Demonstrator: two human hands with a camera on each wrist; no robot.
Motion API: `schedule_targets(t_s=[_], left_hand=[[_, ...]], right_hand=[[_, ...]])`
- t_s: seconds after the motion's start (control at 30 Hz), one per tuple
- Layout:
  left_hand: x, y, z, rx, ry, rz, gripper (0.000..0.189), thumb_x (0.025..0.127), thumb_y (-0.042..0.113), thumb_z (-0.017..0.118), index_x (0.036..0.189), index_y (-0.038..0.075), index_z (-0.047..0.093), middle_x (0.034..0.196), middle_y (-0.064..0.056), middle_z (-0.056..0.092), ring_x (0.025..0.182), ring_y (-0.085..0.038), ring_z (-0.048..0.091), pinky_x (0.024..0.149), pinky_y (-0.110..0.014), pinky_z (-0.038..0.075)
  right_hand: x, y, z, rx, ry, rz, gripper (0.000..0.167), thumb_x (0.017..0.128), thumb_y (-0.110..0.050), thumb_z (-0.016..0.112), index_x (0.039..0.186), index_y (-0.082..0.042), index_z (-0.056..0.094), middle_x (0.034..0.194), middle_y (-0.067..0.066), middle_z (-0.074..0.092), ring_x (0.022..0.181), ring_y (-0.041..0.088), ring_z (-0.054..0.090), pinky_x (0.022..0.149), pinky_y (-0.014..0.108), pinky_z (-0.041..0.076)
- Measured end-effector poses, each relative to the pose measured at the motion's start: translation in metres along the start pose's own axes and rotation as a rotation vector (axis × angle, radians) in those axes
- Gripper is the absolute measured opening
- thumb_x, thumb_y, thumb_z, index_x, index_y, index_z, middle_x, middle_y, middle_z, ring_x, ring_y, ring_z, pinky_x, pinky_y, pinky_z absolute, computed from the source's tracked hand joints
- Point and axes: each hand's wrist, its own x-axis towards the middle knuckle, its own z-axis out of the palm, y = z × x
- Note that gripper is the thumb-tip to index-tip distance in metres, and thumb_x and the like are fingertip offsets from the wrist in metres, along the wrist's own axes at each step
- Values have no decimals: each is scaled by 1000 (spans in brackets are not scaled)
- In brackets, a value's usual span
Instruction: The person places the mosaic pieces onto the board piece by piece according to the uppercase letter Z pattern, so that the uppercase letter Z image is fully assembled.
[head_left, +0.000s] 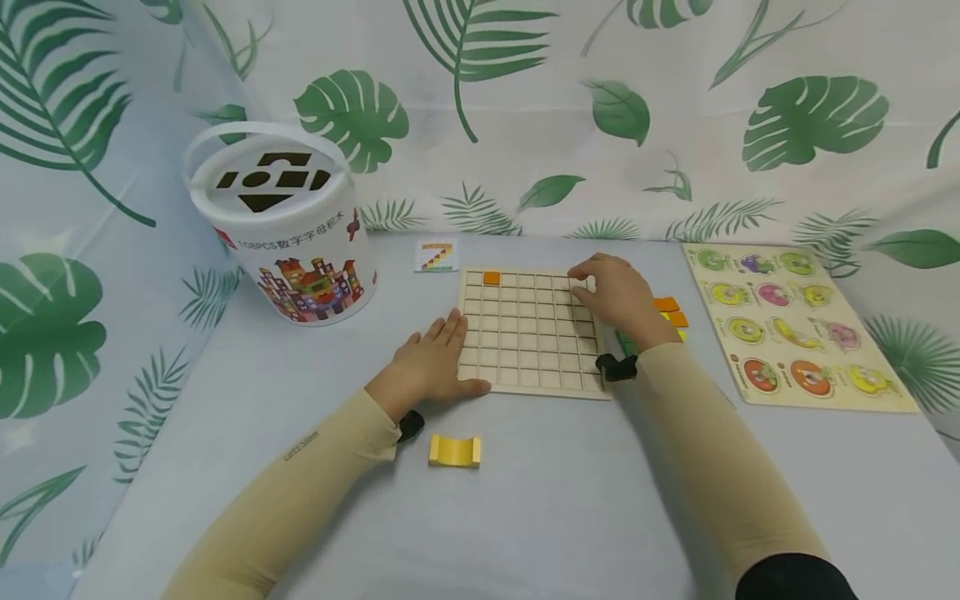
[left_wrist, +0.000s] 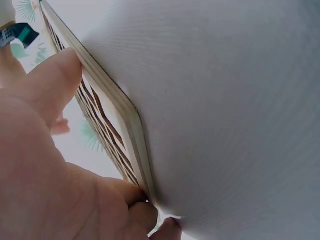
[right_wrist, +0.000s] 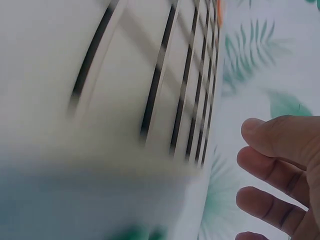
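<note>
A wooden grid board (head_left: 517,333) lies flat on the table, with an orange square tile (head_left: 491,277) in its top row near the left. My left hand (head_left: 431,362) rests at the board's lower left corner. Its fingers run along the left side and the thumb (left_wrist: 62,75) touches the near edge. Over the board's upper right corner hovers my right hand (head_left: 618,296). In the right wrist view its fingers (right_wrist: 272,167) are loosely bent, with nothing visible between thumb and forefinger. Orange, yellow and green tiles (head_left: 677,319) lie beside the board, partly hidden by the right hand.
A yellow curved block (head_left: 454,452) sits in front of the board. At the back left stands a white lidded bucket (head_left: 300,225). Behind the board lies a small pattern card (head_left: 437,256). A fruit puzzle board (head_left: 795,333) lies to the right.
</note>
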Motion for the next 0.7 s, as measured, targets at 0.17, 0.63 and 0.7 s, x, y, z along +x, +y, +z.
schedule_targets(t_s=[0.17,0.63,0.7], left_hand=[[-1,1,-1,-6,-7,5,115,94,76,54,167,10,-6,176,-7,-11,165,-30,3,133,-54,14],[-4,0,-3,5,7,28,115,95,76,52,167,8,-6,176,-9,-11,165,-31,2,133,-55,15],[-3,-1,-3,6,6,30,115,95,76,51,167,8,-6,176,-9,-11,165,-31,2,133,-55,15]], right_hand=[[-17,27,-10,-14,14,33,36,101,-16,67,135,-5,68,135,19,65,118,43,61,94,59,54],[-77,63,-25,-36,-86,121,30,98,-25,71,118,-4,76,120,20,73,110,40,62,93,58,54],[-83,65,-25,-38,-120,158,31,97,-29,73,118,-6,76,118,18,73,106,37,60,88,54,55]])
